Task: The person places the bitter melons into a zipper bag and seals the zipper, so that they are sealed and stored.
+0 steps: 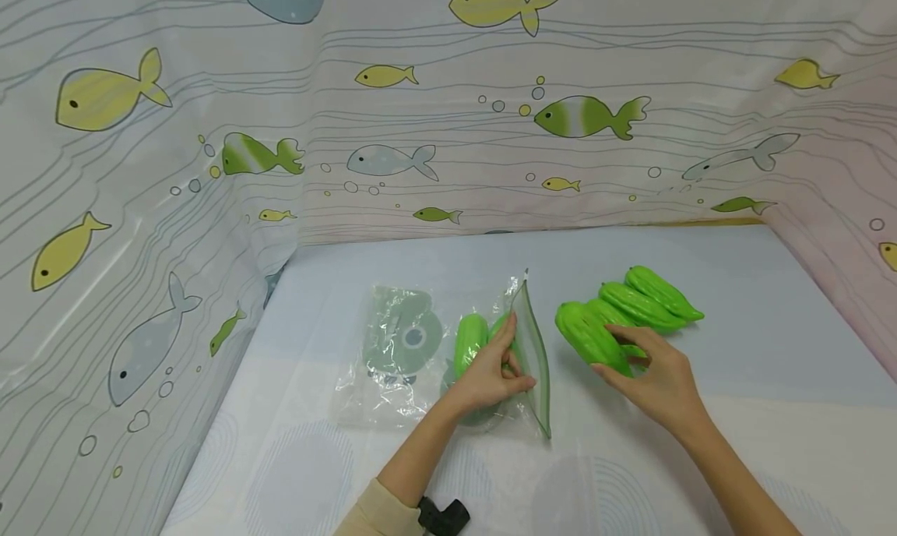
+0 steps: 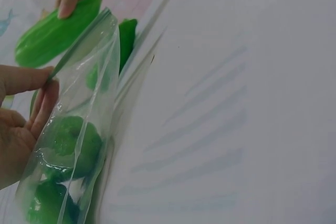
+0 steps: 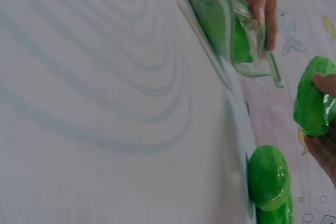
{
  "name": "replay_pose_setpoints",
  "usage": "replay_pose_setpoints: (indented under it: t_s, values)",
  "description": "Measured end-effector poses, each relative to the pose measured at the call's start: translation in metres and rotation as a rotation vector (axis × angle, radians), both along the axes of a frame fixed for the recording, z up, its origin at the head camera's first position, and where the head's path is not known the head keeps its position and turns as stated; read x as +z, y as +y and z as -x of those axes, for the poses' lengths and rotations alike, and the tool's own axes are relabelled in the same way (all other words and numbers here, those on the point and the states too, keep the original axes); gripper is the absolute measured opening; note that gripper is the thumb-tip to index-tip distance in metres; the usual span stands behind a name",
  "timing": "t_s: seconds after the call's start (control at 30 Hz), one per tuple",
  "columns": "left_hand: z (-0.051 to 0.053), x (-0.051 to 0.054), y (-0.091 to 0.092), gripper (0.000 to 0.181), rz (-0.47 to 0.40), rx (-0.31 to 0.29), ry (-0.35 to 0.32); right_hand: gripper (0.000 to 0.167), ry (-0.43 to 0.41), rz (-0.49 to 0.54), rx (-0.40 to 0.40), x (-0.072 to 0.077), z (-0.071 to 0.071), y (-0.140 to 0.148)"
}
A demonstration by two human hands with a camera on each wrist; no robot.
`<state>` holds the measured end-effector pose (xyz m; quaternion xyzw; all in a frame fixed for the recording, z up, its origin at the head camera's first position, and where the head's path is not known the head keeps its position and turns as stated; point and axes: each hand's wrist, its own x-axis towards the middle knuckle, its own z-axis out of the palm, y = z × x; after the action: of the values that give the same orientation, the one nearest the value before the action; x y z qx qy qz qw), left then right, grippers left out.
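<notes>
A clear zip bag [image 1: 538, 357] lies on the table, its green-edged mouth spread toward the right. My left hand [image 1: 490, 372] pinches the rim of that mouth between thumb and fingers, plainer in the left wrist view [image 2: 23, 114]. Inside the bag are green cucumbers [image 1: 471, 341], partly hidden by the hand and the film. My right hand [image 1: 662, 376] grips another ridged green cucumber [image 1: 585, 332] between thumb and fingers, just right of the mouth and apart from it in the head view. In the right wrist view the held cucumber [image 3: 313, 98] is cut by the frame edge.
Several more green cucumbers [image 1: 659, 293] lie in a row behind my right hand. A grey-green printed shape [image 1: 402, 329] shows on the left part of the bag. A fish-print curtain [image 1: 392, 201] stands behind and beside the table. A black device [image 1: 444, 516] sits at my left wrist.
</notes>
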<state>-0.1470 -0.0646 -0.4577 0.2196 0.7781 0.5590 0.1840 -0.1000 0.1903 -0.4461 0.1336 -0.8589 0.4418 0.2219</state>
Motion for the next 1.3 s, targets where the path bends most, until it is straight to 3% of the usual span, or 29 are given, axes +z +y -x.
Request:
replay_pose_setpoints:
  t_s: [0.2, 0.3, 0.6, 0.93, 1.3]
  values:
    - [0.000, 0.000, 0.000, 0.105, -0.008, -0.001, -0.002, 0.060, -0.021, 0.006, 0.024, -0.002, 0.002, -0.006]
    - [-0.002, 0.004, 0.000, 0.105, -0.006, -0.003, 0.000, 0.060, -0.030, -0.001, 0.028, -0.004, 0.003, -0.011]
    - [-0.002, 0.000, -0.001, 0.106, -0.019, 0.007, 0.003, 0.055, -0.185, 0.009, 0.017, -0.011, 0.001, -0.030]
    - [-0.003, 0.003, -0.002, 0.106, -0.016, 0.002, 0.011, 0.058, -0.263, -0.025, 0.016, -0.019, 0.002, -0.046]
    - [-0.005, 0.009, -0.002, 0.106, -0.015, -0.020, 0.001, 0.046, -0.333, -0.045, -0.001, -0.017, 0.004, -0.055]
